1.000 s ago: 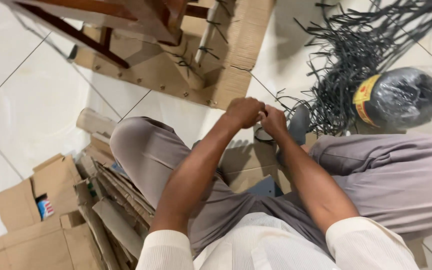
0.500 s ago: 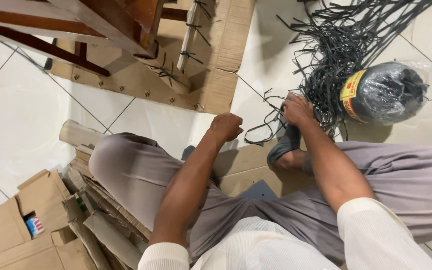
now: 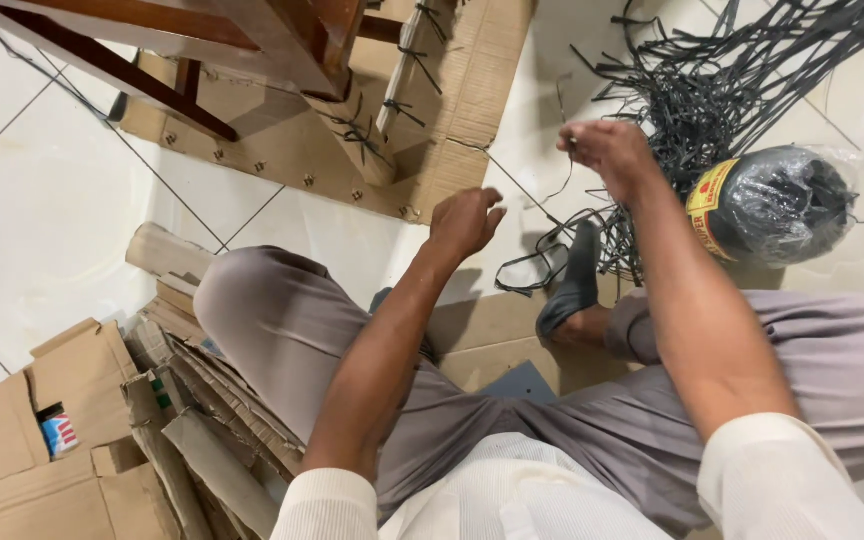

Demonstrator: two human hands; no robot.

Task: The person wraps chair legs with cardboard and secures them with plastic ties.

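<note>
The right hand (image 3: 607, 152) is raised above the heap of black straps (image 3: 712, 90), its fingertips pinched together on one thin strap (image 3: 527, 200) that trails down and back toward the heap (the pinch itself is small in the view, so how tight the grip is I can only guess at). The left hand (image 3: 464, 222) hangs to the left of the heap with nothing in it, fingers loosely curled and a little apart, thumb out.

Just right of the heap lies a dark roll wrapped in clear plastic (image 3: 774, 205). Below the heap a foot in a dark sandal (image 3: 570, 285) rests on flat cardboard (image 3: 492, 330). Left of the heap, a cardboard sheet (image 3: 292, 160) with studs lies under a wooden frame (image 3: 202, 50). Far left of it, folded boxes (image 3: 62, 440) are stacked by the knee.

Half a second ago the right hand was down in the straps beside the roll; it has since lifted, and the left hand has opened somewhat.
</note>
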